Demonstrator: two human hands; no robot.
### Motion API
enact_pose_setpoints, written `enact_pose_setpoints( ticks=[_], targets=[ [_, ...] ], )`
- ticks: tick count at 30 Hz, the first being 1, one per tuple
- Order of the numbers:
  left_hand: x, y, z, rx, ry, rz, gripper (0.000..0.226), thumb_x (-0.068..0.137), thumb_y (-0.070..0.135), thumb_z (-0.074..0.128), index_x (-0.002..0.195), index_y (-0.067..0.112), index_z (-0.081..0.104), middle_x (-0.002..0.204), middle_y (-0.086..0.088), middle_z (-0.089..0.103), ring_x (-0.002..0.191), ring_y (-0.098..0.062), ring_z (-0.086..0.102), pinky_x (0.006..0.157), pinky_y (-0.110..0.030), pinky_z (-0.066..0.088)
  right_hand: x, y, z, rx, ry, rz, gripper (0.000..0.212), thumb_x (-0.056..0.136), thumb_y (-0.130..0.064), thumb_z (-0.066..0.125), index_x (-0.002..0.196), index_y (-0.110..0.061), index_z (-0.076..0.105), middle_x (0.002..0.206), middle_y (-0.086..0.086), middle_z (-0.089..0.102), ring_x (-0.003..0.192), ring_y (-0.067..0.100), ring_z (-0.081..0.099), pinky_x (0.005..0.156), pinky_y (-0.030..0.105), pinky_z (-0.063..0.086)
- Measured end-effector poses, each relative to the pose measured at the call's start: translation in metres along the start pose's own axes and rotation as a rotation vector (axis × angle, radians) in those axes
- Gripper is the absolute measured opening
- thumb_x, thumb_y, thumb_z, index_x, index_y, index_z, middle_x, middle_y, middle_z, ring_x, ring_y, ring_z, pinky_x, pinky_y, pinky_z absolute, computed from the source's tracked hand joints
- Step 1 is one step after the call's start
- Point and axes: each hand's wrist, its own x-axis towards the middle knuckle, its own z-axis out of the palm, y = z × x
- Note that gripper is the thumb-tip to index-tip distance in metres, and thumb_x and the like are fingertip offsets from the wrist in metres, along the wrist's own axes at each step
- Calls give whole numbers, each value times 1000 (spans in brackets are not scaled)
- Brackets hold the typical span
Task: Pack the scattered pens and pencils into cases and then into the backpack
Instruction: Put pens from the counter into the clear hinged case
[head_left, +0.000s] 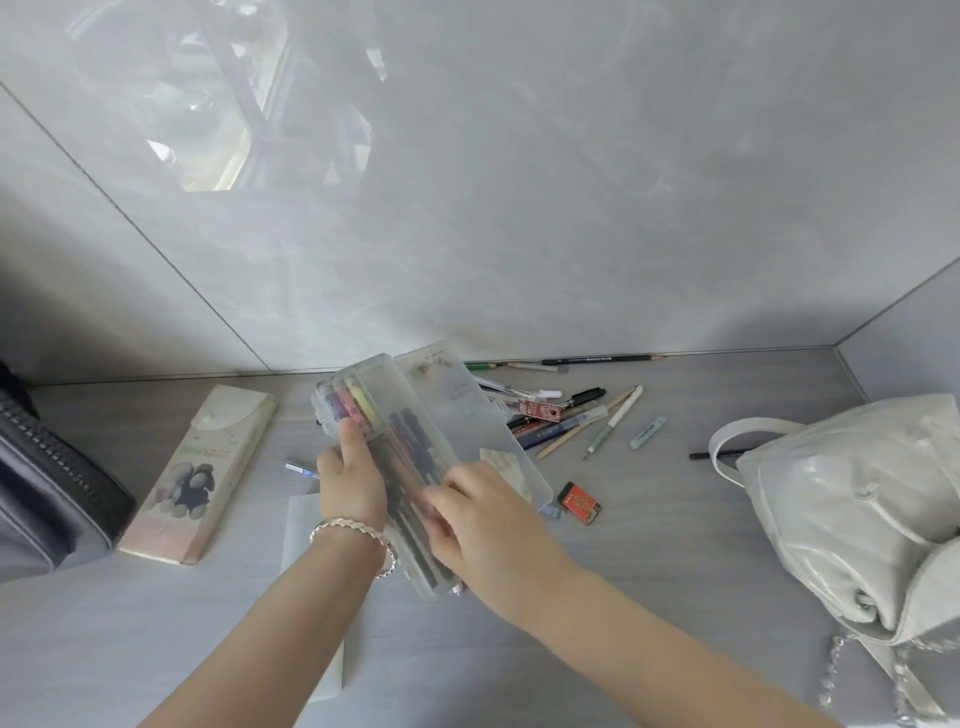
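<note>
- Clear plastic pencil case (415, 447), lid open, frame centre, lifted off the tabletop (649, 561); pens inside.
- Left hand (353, 478): grip clamped on the case's left edge.
- Right hand (478, 525): grip pinching the case's near end.
- Loose pens and pencils (566, 415) right of centre.
- White backpack (852, 509) at right edge.
- Printed flat case (202, 473) left, lying closed.

Your bare forearms reach forward together; your left hand (352, 480), bracelet at its wrist, and right hand (480, 522) both curl closed in a grip.

Single head-worn wide-angle view, looking forward and down, close over the grey table (675, 571), wall (519, 208) behind
</note>
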Motion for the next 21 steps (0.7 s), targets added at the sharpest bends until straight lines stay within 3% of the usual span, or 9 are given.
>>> enact_pose_setpoints(
  ticks=[2,5,8,9,11,12,14,18,21],
  targets=[
    [-1,-1,-1,-21,7,13,46,94,52,25,111,15,46,96,-4,47,89,-22,43,77,-30,30,-2,3,-1,36,-13,-67,26,92,-20,49,113,-8,59,99,9,51,94,20,46,82,34,43],
    [0,-4,-4,-58,13,7,36,94,51,26,99,17,40,77,4,44,85,-22,43,77,-28,28,-7,16,-6,189,49,-75,29,89,-27,55,117,-18,61,92,2,57,79,8,49,71,17,41],
    [2,-4,-6,-92,39,13,33,95,49,27,91,18,40,70,10,36,68,-14,43,70,-27,29,-11,59,-3,151,272,229,22,89,-22,54,110,-20,63,95,-4,58,77,8,54,68,20,42],
    [4,-5,-6,-104,45,14,33,95,49,28,89,19,40,70,11,37,66,-11,42,69,-26,29,-13,77,-1,86,230,385,26,89,-18,54,114,-19,60,104,-2,56,87,13,57,73,25,44],
    [6,-8,-7,-117,49,9,32,95,49,28,98,19,40,72,11,38,75,-17,44,76,-27,29,-21,110,9,-79,-62,641,42,88,-15,56,129,-18,47,124,5,48,109,22,51,87,32,44],
    [7,-9,-8,-126,50,4,34,95,49,29,104,19,42,72,11,39,79,-18,44,78,-28,28,-26,120,15,-140,-186,689,49,87,-16,57,133,-18,40,128,7,44,115,24,46,91,34,43],
    [8,-13,-8,-141,47,8,45,95,48,29,117,13,45,73,13,38,80,-17,43,78,-27,26,-35,133,28,-190,-241,683,54,86,-18,57,136,-20,35,128,8,41,117,24,41,92,33,42],
    [6,-18,-7,-173,46,16,53,96,46,28,133,9,40,81,12,41,80,-12,40,74,-15,19,-37,134,24,-102,-80,671,50,82,-19,61,129,-19,46,120,7,48,109,22,46,89,31,45],
    [9,-23,-6,-146,22,-22,48,94,50,29,122,14,45,90,4,46,80,-18,44,75,-27,30,-20,102,2,210,198,614,46,76,-12,67,119,-20,53,105,2,57,93,15,56,85,26,49]
  ],
)
